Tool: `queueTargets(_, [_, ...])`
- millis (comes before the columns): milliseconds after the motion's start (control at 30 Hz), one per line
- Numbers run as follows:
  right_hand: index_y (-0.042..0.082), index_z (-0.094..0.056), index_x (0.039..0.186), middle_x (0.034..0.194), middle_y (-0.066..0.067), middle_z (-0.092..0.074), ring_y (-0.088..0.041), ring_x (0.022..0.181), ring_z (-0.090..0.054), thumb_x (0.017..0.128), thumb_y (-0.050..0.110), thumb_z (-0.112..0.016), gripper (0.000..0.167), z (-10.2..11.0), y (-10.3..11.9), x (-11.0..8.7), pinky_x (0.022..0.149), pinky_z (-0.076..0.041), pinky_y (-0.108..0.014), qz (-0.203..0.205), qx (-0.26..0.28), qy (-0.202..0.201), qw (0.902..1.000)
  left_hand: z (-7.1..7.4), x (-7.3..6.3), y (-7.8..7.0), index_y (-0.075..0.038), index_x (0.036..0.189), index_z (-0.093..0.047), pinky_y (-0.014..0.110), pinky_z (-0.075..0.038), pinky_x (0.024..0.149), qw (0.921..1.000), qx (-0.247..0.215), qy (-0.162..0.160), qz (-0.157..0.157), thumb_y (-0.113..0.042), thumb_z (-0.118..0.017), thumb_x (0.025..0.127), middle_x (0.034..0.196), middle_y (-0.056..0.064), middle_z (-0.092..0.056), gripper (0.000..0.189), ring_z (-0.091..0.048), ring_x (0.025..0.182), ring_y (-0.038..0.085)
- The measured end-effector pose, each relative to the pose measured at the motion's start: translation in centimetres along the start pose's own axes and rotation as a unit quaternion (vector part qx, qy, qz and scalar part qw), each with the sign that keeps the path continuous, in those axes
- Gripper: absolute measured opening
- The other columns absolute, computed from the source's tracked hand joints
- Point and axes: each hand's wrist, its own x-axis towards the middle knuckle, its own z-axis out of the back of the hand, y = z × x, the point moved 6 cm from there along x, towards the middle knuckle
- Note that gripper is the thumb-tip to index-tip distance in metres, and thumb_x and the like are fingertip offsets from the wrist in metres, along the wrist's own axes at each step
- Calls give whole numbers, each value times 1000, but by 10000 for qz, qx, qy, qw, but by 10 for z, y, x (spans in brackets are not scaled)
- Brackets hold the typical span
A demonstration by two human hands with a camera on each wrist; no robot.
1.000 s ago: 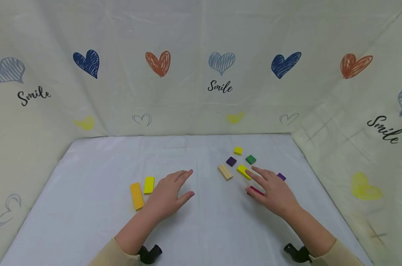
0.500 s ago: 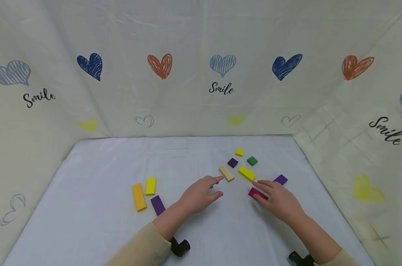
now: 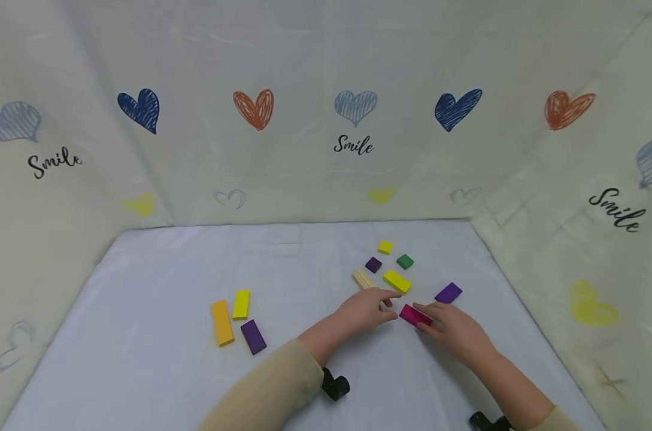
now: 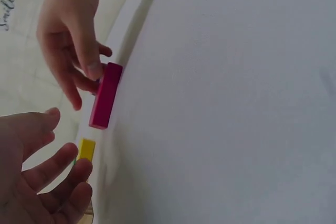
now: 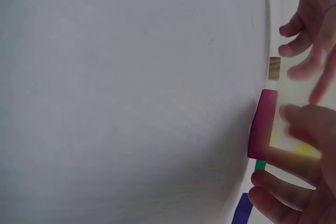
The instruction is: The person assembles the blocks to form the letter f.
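A magenta block (image 3: 413,316) lies on the white cloth, right of the middle. My right hand (image 3: 457,332) pinches its right end, index finger on the far side and thumb on the near side. Reaching in from the left, my left hand (image 3: 360,312) has its fingers and thumb spread apart just off the block's other end, with nothing between them. In the left wrist view the right thumb lies against the magenta block (image 4: 107,95). A striped wooden block (image 3: 363,279) is partly hidden behind my left hand. Close beyond the fingers lies a yellow block (image 3: 397,281).
Farther back are a dark purple block (image 3: 373,264), a green block (image 3: 405,261) and a small yellow block (image 3: 385,247). A purple block (image 3: 448,293) lies beyond my right hand. At left sit orange (image 3: 222,323), yellow (image 3: 241,304) and purple (image 3: 253,337) blocks.
My left hand has swept right from beside the left blocks to the magenta block, uncovering the purple block there. My right fingers have closed in on the magenta block's right end.
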Motion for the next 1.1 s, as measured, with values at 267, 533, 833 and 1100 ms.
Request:
queueTargets(267, [10,-68,128,99,0,-67,-14,81,-56,83,25,-80,49,-3,-4,0,77,-55,-40,-15,166,-88,9998,-17,23,-8,-38,140,-56,20,-51,78,9976,684,78,-63,-34,-72,91,103,-13,-65,52,-56,87,3])
queueTargets(533, [9,-70,125,95,2,-66,-13,79,-55,82,25,-81,47,-5,-6,0,73,-54,-35,42,204,49,9998,-22,31,-13,-39,137,-59,21,-49,73,9960,893,106,8,-33,-73,91,97,-15,-64,48,-54,82,3])
queueTargets(833, [8,-70,125,92,3,-65,-12,77,-52,83,23,-81,46,-9,-6,3,70,-50,-32,58,254,87,9996,-25,35,-15,-39,130,-65,21,-49,76,9916,1275,216,-94,-35,-72,91,98,-16,-63,40,-54,83,4])
queueTargets(1100, [11,-70,125,94,5,-64,-11,81,-53,83,25,-80,45,-6,1,2,71,-51,-31,109,291,56,9995,-15,31,-16,-34,125,-68,21,-49,76,9874,1509,279,-394,-35,-74,90,106,-17,-65,36,-55,86,4])
